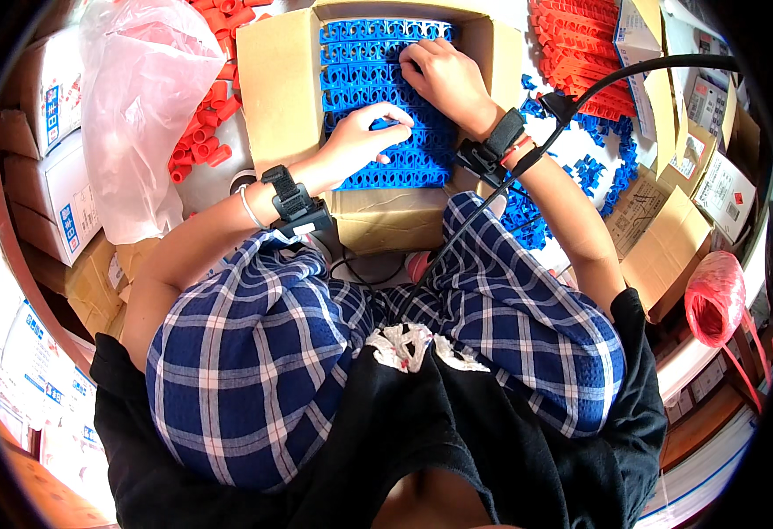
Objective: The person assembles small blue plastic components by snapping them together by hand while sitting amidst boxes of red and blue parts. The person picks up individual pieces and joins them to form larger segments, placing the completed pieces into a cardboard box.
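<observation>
Cartons (50, 167) stand at far left, with a pinkish plastic bag (144, 115) next in line. Beside the bag, red tubes (201, 145) lie loose in a heap, not boxed. In the middle, between the person's knees and the far edge of view, sits an open cardboard box (274, 97), flaps spread. Inside it: blue plastic pieces (360, 78) set in neat rows, running from the far wall to the near one. Visible layer looks close to complete, by judgement; depth beneath it does not show.

Right of the box, loose blue pieces (527, 220) lie scattered, so some blue stock remains outside. Farther up, red pieces (572, 44) are stacked in a bank, also outside the box. Roll of red string (715, 300) at far right.

Hands, left to right. Left hand (362, 145) comes in over the box's left side, wrist strapped, forearm slanting up and rightward; fingers loosely curled over the middle rows, fingertips slightly apart. Right hand (448, 84) reaches higher, over the upper right rows, back of the hand up, fingers bent close together with the tips down at the blue pieces. Whether either hand pinches a piece cannot be told from above.
</observation>
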`<state>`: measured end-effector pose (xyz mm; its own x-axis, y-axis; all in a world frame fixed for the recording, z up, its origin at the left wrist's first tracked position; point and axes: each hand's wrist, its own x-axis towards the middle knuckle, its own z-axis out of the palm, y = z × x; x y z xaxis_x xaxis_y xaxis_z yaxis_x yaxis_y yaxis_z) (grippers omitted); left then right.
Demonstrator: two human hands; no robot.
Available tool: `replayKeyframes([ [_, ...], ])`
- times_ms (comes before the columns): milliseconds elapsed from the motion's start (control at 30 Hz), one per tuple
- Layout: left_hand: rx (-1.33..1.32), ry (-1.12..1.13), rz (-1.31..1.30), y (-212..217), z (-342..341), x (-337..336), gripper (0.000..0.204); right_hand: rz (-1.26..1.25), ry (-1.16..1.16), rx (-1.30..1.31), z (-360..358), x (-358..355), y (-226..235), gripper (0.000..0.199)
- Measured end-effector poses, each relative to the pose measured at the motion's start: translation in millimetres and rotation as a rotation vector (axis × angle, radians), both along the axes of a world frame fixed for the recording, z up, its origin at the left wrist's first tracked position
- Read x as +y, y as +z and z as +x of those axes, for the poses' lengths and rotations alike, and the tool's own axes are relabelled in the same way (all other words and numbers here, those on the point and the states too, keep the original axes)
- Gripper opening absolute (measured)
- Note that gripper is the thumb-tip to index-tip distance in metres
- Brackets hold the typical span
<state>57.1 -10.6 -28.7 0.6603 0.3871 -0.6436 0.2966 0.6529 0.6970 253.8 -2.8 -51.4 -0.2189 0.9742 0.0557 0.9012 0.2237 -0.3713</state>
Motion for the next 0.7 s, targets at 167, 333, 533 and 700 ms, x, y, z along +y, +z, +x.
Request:
replayKeyframes([
  [167,0.003,-0.005,-0.022,-0.1,-0.3,0.2,0.022,0.035,0.031,0.026,0.8,-0.5,0.6,0.008],
  [333,0.004,-0.069,-0.028,1.6,-0.4,2.3,0.022,0.024,0.019,-0.005,1.8,-1.2,0.9,0.007],
  [533,0.003,-0.07,-0.026,3.1,-1.1,3.0,0.023,0.071,0.034,-0.005,1.5,0.1,1.2,0.006],
  [700,0.003,-0.072,-0.029,3.2,-1.1,2.8,0.022,0.06,0.027,-0.013,0.4,-0.3,2.2,0.005],
])
